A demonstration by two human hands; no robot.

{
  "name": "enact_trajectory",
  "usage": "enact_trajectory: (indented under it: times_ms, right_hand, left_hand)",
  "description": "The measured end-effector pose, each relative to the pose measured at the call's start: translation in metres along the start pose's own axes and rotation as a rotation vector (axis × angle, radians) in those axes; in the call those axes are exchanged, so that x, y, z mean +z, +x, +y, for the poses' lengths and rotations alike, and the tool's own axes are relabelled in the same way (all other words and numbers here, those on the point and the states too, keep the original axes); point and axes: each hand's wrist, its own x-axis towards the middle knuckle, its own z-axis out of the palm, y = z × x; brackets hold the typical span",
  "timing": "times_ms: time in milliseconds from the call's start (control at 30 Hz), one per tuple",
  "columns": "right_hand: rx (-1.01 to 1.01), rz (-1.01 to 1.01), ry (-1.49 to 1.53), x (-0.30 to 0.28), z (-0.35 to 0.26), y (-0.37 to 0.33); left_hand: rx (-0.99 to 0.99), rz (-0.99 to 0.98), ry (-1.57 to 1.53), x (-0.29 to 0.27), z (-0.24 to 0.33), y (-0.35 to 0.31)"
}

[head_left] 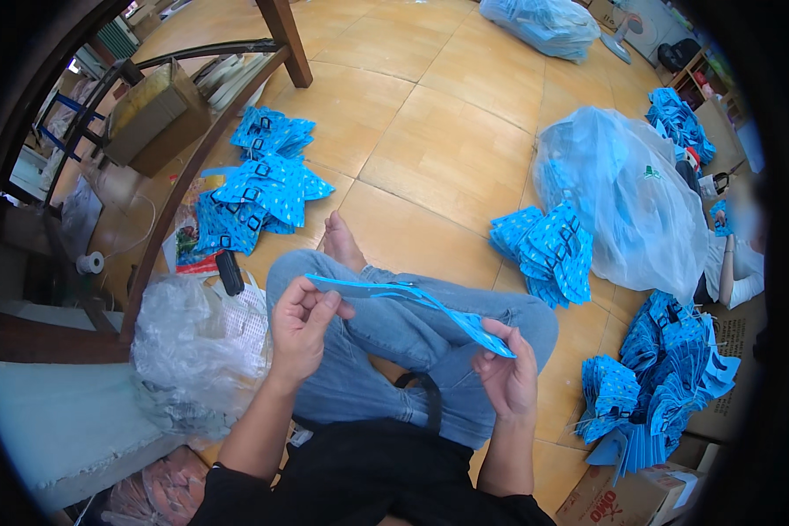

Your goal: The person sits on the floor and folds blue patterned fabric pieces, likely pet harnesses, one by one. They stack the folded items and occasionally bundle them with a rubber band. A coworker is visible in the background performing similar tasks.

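Note:
Above my crossed, jeans-clad legs (386,329), a thin, flat blue printed piece (475,330) stretches between both hands, seen nearly edge-on. My left hand (300,331) pinches its far left end between thumb and fingers. At the lower right end, my right hand (510,373) grips it with thumb and fingers. The piece slants down toward the right, and its exact kind cannot be made out. Fanned stacks of similar blue pieces with dark square marks (259,197) lie on the floor beyond my left hand. Another blue stack (552,250) lies beyond my right knee.
A large translucent plastic bag (622,202) stands at the right, near another person's arm (728,272). More blue piles (666,368) lie at right, above a cardboard box (622,498). Crumpled clear plastic (193,351) and a black object (229,273) are at left, beside a wooden frame (210,140).

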Motion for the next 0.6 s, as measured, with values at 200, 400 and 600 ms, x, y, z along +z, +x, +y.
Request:
enact_trajectory:
  times_ms: [200, 400, 600]
  right_hand:
    - [-0.023, -0.008, -0.041, 0.0, -0.004, -0.001]
    - [-0.023, -0.017, -0.009, 0.001, -0.003, 0.001]
    - [-0.11, 0.03, -0.255, 0.005, -0.003, 0.0]
  left_hand:
    - [0.021, 0.01, -0.01, 0.004, 0.003, 0.001]
    - [0.004, 0.015, 0.003, 0.002, 0.002, 0.001]
    - [0.084, -0.03, -0.161, -0.009, -0.001, 0.0]
